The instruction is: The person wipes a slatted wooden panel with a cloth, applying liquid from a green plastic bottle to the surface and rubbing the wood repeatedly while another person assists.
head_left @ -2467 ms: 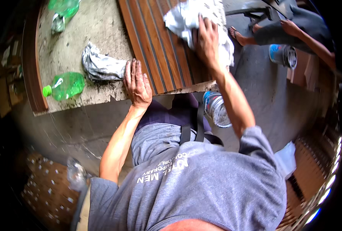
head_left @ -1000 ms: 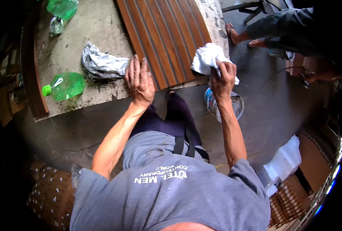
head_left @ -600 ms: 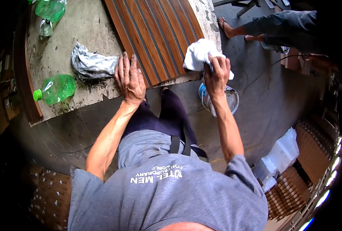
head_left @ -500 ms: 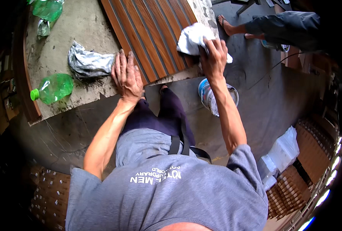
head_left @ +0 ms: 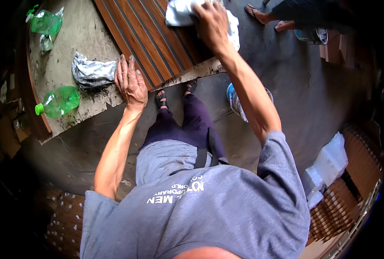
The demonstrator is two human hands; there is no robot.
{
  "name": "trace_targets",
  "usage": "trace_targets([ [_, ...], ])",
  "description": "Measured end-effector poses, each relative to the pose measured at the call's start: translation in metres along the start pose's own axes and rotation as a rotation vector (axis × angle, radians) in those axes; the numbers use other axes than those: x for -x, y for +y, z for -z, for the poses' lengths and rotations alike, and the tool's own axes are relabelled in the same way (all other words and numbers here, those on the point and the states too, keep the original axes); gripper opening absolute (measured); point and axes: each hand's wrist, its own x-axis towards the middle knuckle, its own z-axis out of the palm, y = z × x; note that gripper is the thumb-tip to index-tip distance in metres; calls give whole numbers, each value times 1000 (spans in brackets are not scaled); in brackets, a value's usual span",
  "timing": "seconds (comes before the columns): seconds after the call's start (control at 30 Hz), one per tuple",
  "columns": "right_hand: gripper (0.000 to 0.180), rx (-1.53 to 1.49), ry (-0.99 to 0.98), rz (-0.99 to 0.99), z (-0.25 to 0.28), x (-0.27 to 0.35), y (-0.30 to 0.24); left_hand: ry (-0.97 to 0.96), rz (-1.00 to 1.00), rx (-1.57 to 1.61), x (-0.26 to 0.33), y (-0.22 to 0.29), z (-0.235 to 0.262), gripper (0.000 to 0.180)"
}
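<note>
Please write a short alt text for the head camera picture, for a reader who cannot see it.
A person leans over a low work surface, right hand pressing a white cloth onto a brown grooved wooden panel, left hand flat at the panel's edge. A crumpled silver sheet and green plastic bottles lie to the left.

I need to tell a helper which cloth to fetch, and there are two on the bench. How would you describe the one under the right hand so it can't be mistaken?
Start at the brown slatted wooden panel lying on the grey worktop. At its far end, the right hand presses on a white cloth. It is clean white and on the slats, unlike the crumpled grey rag on the bare worktop beside the left hand.
</note>
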Motion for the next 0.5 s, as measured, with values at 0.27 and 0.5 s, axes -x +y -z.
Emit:
trace_targets([
  [0.27,23,-287,-125,-700,176,224,-1,-14,35,-40,3,-2,-3,44],
  [0.5,33,-1186,355,-1782,175,237,-11,24,-3,51,-2,2,1,43],
])
